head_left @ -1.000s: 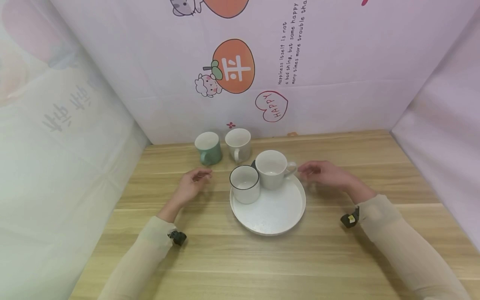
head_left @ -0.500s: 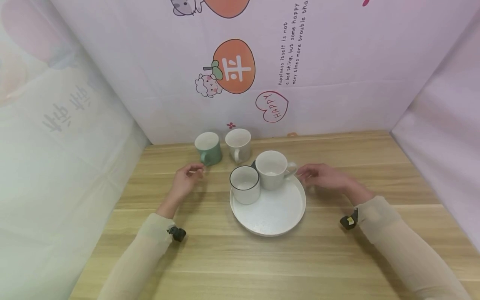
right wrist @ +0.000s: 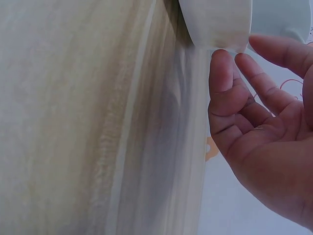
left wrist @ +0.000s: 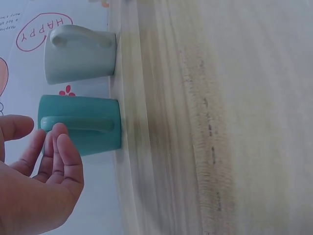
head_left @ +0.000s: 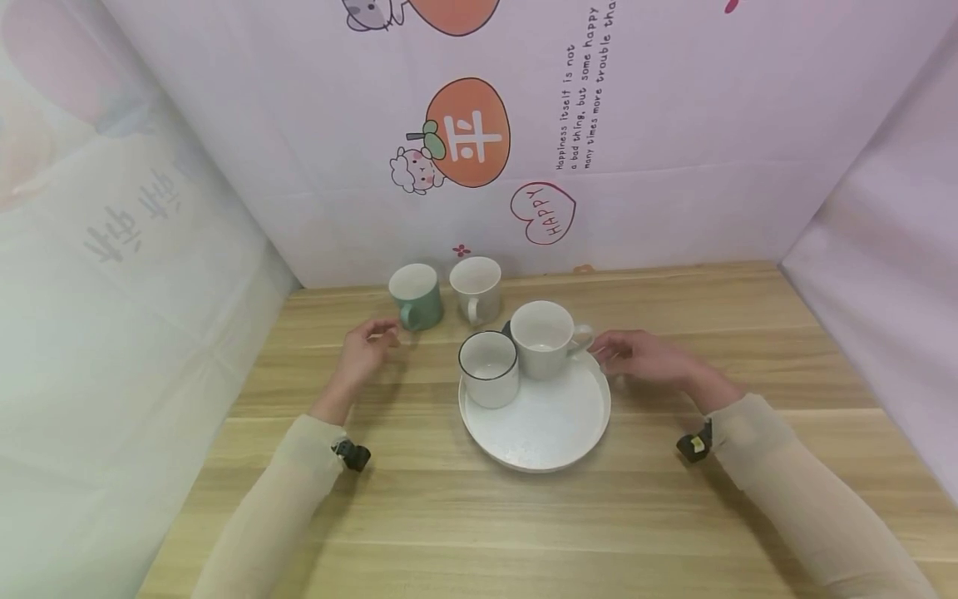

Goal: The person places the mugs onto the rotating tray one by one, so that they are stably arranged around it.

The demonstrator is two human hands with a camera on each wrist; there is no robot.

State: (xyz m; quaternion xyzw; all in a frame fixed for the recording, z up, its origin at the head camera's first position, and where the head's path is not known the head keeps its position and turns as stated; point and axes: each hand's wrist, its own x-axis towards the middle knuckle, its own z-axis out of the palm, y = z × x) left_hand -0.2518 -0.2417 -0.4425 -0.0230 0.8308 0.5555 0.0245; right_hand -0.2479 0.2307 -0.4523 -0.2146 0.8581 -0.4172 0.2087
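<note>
My left hand is beside the green mug, its loosely bent fingers close to the mug's handle in the left wrist view. Nothing is held in it. On the right, my other hand is at the rim of the round white tray, near the handle of a large white mug. In the right wrist view its fingertips are right at the tray's edge, thumb and fingers apart. A white mug with a dark rim stands on the tray's left side, next to the large mug.
A pale grey mug stands right of the green one at the table's back edge. A small dark piece shows between the two tray mugs. Printed white cloth hangs behind the wooden table and at both sides.
My left hand has moved left and slightly away from me, ending beside the green mug's handle. The right hand has shifted slightly toward me at the tray's rim. The mugs and tray stay put.
</note>
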